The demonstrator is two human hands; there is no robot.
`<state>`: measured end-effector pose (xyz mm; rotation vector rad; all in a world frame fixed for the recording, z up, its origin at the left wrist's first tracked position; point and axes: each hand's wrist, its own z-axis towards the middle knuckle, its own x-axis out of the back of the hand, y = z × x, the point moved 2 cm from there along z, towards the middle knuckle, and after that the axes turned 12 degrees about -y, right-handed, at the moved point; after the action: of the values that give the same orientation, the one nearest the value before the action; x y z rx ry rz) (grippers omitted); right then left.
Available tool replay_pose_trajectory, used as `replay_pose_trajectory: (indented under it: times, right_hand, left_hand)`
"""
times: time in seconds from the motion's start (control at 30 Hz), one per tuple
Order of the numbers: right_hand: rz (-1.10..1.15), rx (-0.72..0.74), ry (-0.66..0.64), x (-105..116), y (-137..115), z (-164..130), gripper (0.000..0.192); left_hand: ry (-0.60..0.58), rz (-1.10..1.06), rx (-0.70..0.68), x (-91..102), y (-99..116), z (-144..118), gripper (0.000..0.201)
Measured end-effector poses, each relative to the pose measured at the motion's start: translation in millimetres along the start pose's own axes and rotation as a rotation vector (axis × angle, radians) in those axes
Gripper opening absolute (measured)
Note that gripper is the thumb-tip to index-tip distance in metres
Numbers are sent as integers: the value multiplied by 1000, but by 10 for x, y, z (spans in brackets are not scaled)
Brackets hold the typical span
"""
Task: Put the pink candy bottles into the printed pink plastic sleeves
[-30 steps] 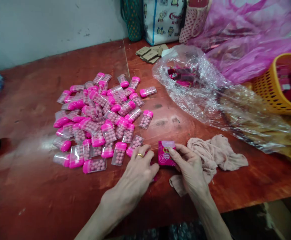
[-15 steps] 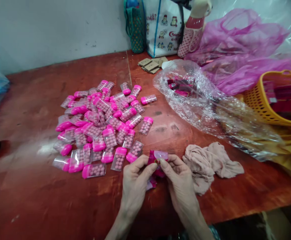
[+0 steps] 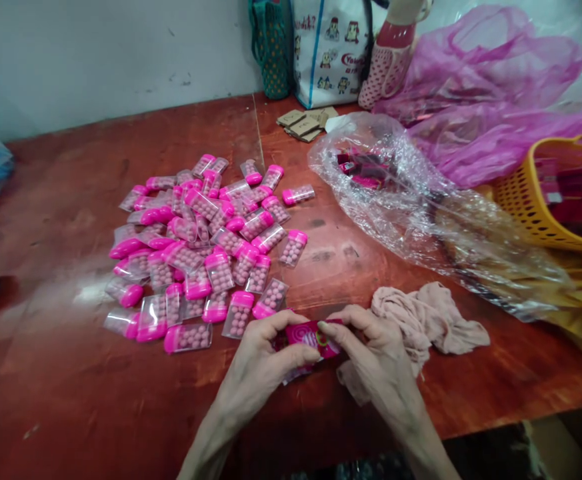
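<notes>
White tote bag (image 3: 328, 50), far centre: partial red logo starting "Ya", cartoon figures, a word ending "k?" up top. Pink packet (image 3: 311, 337) print unreadable.

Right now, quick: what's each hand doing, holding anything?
Left hand: closed on the left end of the pink packet.
Right hand: closed on the same pink packet's right end, beside the beige cloth.

The pink packet (image 3: 312, 337), upright earlier, now lies flat between both hands.
</notes>
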<state>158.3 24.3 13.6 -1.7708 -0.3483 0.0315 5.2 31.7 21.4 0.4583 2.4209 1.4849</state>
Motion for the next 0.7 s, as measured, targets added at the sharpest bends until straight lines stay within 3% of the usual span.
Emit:
replay_pose_trajectory:
  times: [0.1,0.2,0.43,0.53,0.7]
  right_hand:
    - [145,-57,87,-157,86,-40,18]
    - [153,-51,93,-275,115,-62,24]
    - [53,-23,105,-348,122,-93,31]
    - [11,-4,148,-396,160,-90,36]
    - [81,-28,107,-332,203,-47,40]
  left_hand:
    - [75,-351,13,-69,-135,12,10]
    - [188,-502,-43,-116,-265,24,7]
    - [184,-335,-70,-156,-219,8,16]
    - [244,-255,-85,-169,-223,5,23]
    - [245,-160,-65,-92,-268,18,28]
